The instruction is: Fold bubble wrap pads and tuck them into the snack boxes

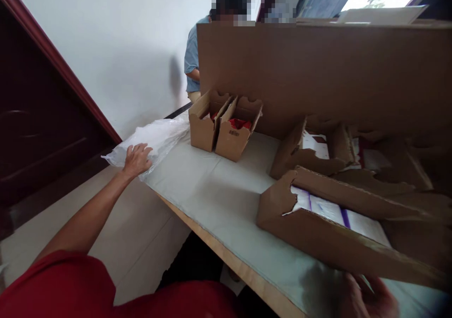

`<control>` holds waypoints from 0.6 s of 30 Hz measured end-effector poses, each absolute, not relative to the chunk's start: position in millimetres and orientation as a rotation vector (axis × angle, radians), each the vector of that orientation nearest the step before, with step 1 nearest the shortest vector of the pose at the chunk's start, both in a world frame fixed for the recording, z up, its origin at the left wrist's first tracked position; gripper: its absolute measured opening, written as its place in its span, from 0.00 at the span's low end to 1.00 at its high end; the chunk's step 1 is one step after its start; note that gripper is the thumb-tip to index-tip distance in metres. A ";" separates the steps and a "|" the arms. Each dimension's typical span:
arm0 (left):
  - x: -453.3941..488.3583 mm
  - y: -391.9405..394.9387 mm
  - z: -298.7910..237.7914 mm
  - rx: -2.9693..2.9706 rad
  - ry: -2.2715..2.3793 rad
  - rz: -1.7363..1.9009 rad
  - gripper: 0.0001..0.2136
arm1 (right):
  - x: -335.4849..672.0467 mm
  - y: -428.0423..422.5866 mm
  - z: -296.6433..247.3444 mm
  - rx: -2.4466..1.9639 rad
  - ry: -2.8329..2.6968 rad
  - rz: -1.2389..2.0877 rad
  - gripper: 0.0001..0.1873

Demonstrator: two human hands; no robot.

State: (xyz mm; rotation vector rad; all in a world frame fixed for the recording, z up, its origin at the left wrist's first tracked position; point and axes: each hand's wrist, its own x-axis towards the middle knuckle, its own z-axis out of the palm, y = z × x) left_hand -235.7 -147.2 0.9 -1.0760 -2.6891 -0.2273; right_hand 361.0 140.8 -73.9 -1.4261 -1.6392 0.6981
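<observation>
At the far left end of the table, my left hand (pixel 137 160) rests on clear plastic bags (pixel 158 137), its fingers slightly bent and apart from the thumb. No bag is visibly pinched in it. My right hand (pixel 369 297) is at the bottom right, low beside a long cardboard box (pixel 339 238). Its thumb and fingers are parted, with the table showing between them, and I see nothing held. White packs with purple bands (pixel 328 210) lie in a row inside that box.
Two cardboard bins (pixel 233 141) with red items stand at the back left. Another open box (pixel 310 158) holds white packs. A tall cardboard panel (pixel 318 73) runs along the back. A person in a blue shirt (pixel 192 50) is behind it. The table's wooden edge (pixel 219 250) runs before me.
</observation>
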 end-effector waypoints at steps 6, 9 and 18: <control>-231.6 -141.0 2.4 -0.987 -2.722 -0.385 0.11 | 343.4 129.1 -58.1 -1.499 -1.348 0.817 0.34; -234.9 -133.6 9.0 -0.922 -2.719 -0.470 0.10 | 347.8 130.4 -64.9 -1.470 -1.349 0.817 0.34; -154.1 -113.0 41.9 -1.062 -2.538 -0.821 0.11 | 351.2 141.9 -68.0 -1.576 -1.399 0.764 0.32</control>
